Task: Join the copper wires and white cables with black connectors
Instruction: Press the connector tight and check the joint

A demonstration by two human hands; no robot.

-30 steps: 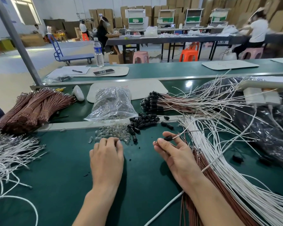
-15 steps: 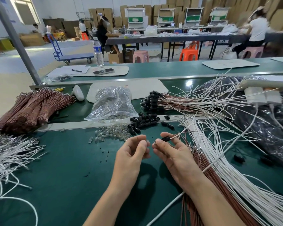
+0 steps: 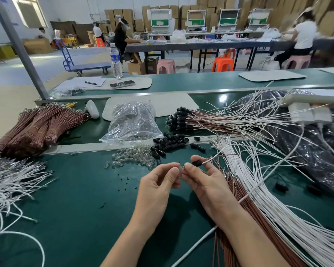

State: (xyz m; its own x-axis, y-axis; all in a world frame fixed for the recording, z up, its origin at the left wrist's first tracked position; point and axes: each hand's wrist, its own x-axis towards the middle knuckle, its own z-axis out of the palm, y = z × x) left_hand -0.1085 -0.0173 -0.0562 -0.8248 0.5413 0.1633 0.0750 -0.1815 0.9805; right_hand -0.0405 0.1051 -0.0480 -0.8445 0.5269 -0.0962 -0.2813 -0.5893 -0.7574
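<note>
Worktop (image 3: pixel 75 209): green mat in two levels, with a metal strip between them.
Far left: loose white cables (image 3: pixel 6 182), fanned over the near level, metal tips pointing toward the centre.
Left rear: bundled copper wires (image 3: pixel 39 128), tied in sheaves, lying flat behind the strip.
Centre-left rear: clear bag (image 3: pixel 132 122) of small glass bulbs, slumped on the far level.
Centre-left front: bulb heap (image 3: pixel 133 158), loose on the near level, just in front of the bag.
Centre: connector pile (image 3: pixel 169 143), black, touching the right edge of the bulb heap and lying across the strip.
Left hand (image 3: pixel 156 187): fingers curled, thumb and forefinger pinching a small clear piece (image 3: pixel 180 168) (glassy, too small to tell more), held above the mat.
Right hand (image 3: pixel 206 182): thumb and forefinger pinching a single black connector (image 3: pixel 196 163), fingertips almost meeting those of the left hand.
Paired leads (image 3: pixel 207 160): one white and one copper, leaving the right end of the held connector together and running off to the right.
Centre-right rear: finished sets (image 3: pixel 178 120), black-capped ends clustered together, copper and white tails spreading rightward.
Right: white cable stack (image 3: pixel 258 189), long strands sweeping toward the near edge; copper wire stack (image 3: pixel 237 205) partly beneath it, beside the right forearm.
Far right: black plastic sack (image 3: pixel 316 151), crumpled, with a white power strip (image 3: pixel 312 101) lying on top.
</note>
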